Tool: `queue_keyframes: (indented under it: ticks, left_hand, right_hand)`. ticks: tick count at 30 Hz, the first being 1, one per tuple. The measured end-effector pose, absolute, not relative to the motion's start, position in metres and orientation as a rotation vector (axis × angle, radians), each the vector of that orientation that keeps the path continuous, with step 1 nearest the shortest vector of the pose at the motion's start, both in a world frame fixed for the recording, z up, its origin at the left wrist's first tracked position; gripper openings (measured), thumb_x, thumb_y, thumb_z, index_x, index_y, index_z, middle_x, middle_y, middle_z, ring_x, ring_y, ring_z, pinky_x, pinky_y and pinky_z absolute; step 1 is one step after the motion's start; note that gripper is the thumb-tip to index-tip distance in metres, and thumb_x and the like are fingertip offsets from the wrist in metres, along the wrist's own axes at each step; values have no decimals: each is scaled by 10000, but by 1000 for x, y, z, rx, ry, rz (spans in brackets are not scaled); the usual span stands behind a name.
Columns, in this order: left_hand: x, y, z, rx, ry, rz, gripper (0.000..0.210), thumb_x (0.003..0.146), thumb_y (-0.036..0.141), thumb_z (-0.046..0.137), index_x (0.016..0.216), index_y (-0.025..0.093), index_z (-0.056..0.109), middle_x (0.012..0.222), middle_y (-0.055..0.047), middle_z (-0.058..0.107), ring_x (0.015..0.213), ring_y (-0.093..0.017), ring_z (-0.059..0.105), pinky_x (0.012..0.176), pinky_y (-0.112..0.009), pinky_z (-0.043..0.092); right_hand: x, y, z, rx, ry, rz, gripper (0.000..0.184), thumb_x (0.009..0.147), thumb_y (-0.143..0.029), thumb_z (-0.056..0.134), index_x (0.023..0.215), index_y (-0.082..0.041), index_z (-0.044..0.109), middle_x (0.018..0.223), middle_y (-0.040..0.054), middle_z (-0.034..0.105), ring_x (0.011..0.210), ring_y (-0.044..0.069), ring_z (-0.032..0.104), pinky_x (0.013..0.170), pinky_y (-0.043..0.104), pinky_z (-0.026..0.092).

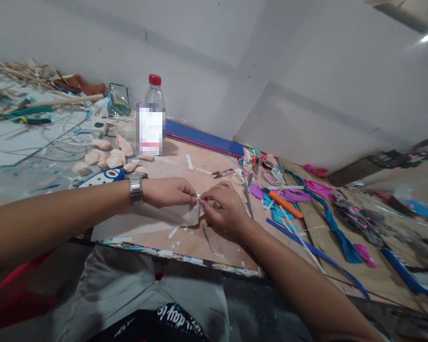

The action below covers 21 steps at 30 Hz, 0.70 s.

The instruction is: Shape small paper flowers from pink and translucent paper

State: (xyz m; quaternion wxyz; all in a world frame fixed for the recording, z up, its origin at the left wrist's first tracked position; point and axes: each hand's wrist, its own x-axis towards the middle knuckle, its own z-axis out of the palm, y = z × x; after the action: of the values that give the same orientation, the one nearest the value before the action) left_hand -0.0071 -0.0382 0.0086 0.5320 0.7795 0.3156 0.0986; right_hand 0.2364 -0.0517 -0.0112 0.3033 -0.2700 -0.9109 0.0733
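Over the middle of the table, my left hand (171, 191) and my right hand (225, 208) meet at the fingertips. Both are closed in a pinch on a small pale strip (198, 198), mostly hidden by the fingers; its exact kind is too small to make out. Beneath my left hand lies a sheet of white paper (128, 222), its right end close to my right fingers. Scraps of white paper (173, 232) and a thin dark strip (207, 239) lie in front of my hands. Small snips (223, 173) and a tape roll (238, 178) lie beyond my right hand.
A red-capped bottle (155, 92) stands at the back, near several peach-coloured lumps (117, 157). Green-handled pliers (30, 111) and sticks (24, 76) lie at left. An orange cutter (285, 204), a blue strip (317, 256) and cloth scraps are at right. A wall (214, 71) rises behind.
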Motion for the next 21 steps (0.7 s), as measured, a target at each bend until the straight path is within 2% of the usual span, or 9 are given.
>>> queue_keyframes:
  ticks: [7,12,17,21]
  left_hand:
    - [-7,-38,4,1865,793,221,404,963,501,555,930,146,745,834,-30,684,726,-143,536,715,-263,414]
    - [-5,-38,5,1854,814,225,303,920,397,543,925,145,710,857,-23,673,776,-159,553,749,-275,425]
    - [-3,-39,9,1748,844,228,238,825,311,536,911,152,691,810,-8,633,733,-153,527,704,-275,406]
    - [-3,-39,11,1756,848,273,240,846,371,547,847,160,662,791,-7,599,738,-153,501,707,-276,399]
  right_hand:
    - [236,-52,-12,-721,-2374,151,44,983,-248,717,940,-242,708,850,4,781,797,184,692,895,422,398]
    - [235,-53,-9,-697,-2384,73,56,976,-219,719,924,-233,702,835,8,776,803,187,699,896,425,395]
    - [235,-56,-8,-668,-2404,45,55,976,-183,698,954,-233,701,849,5,776,826,188,704,912,430,395]
    - [235,-56,-7,-650,-2400,23,84,975,-161,677,981,-240,704,882,9,788,852,189,710,936,438,391]
